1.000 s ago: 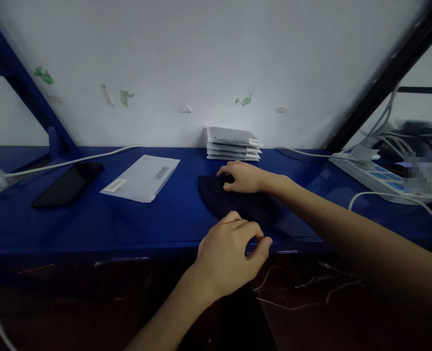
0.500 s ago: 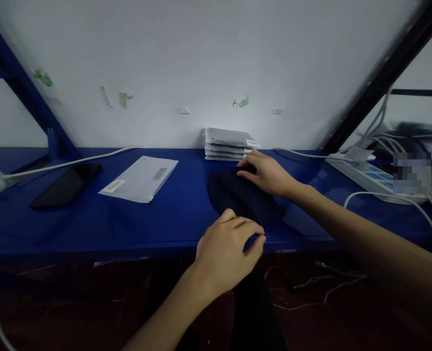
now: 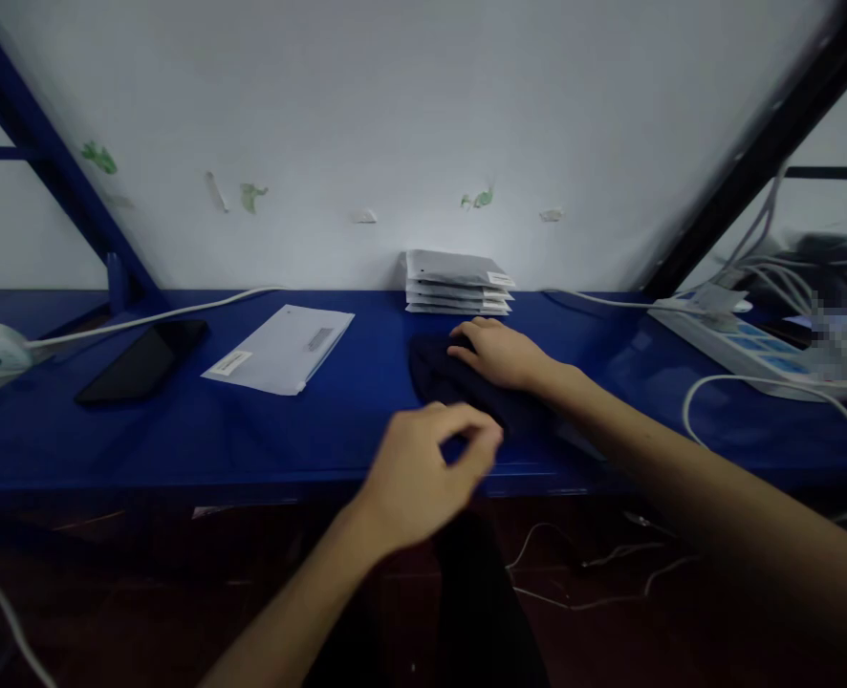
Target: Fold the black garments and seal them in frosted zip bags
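Observation:
A dark, soft-looking cloth item [image 3: 427,368] lies rumpled on the blue table; its exact kind is hard to make out. Across its top rests my right hand [image 3: 499,354], palm down, with fingers stretched out and the thumb apart. My left hand [image 3: 423,473] hovers by the cloth's near side, over the table's front edge. Its thumb and forefinger are pinched together, leaving a loop between them. Whether anything is in that pinch cannot be seen. Just behind the right hand is a stack of white packets [image 3: 459,282], each with a small label.
One flat white packet [image 3: 280,349] lies on the left of the blue table [image 3: 251,444], beside a black phone [image 3: 143,363]. A white power strip [image 3: 735,344] with tangled cables occupies the right. White wall behind; loose cables [image 3: 574,604] on the floor.
My right hand has lowered from the cloth's far edge and now lies flatter on it. My left hand has shifted left, its thumb and forefinger tips still close together. The view has turned slightly.

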A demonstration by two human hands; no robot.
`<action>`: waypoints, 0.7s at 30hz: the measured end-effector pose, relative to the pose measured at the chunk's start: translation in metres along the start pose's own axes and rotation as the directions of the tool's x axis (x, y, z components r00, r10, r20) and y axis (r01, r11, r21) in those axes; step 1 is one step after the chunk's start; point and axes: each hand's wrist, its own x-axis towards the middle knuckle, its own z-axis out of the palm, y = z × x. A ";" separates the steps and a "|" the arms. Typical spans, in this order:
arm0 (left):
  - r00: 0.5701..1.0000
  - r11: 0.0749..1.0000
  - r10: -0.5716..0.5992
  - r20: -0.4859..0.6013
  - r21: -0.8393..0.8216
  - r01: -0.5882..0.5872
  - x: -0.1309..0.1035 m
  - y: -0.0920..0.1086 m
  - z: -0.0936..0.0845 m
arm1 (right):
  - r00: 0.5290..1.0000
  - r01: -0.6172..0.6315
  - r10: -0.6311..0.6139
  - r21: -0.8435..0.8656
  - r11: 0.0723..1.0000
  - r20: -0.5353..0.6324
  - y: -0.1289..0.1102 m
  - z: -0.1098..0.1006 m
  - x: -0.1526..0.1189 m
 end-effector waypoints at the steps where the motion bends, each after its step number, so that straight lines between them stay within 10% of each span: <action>1: 0.997 0.997 -0.055 -0.056 0.052 0.058 0.006 -0.004 -0.014 | 1.000 -0.024 0.024 -0.013 1.000 -0.012 0.000 0.001 -0.002; 4: 0.946 0.884 -0.138 -0.292 0.395 0.251 0.027 -0.025 -0.063 | 0.997 -0.072 0.070 -0.034 0.997 -0.040 -0.001 0.003 -0.005; 10: 0.825 0.457 -0.562 -0.058 0.810 0.368 0.046 -0.080 -0.118 | 0.994 -0.078 0.071 -0.077 0.994 -0.086 0.009 0.002 -0.004; 21: 0.886 0.710 -0.327 0.328 0.704 0.001 0.077 -0.083 -0.087 | 0.997 0.008 -0.007 0.022 1.000 -0.076 0.032 0.000 0.000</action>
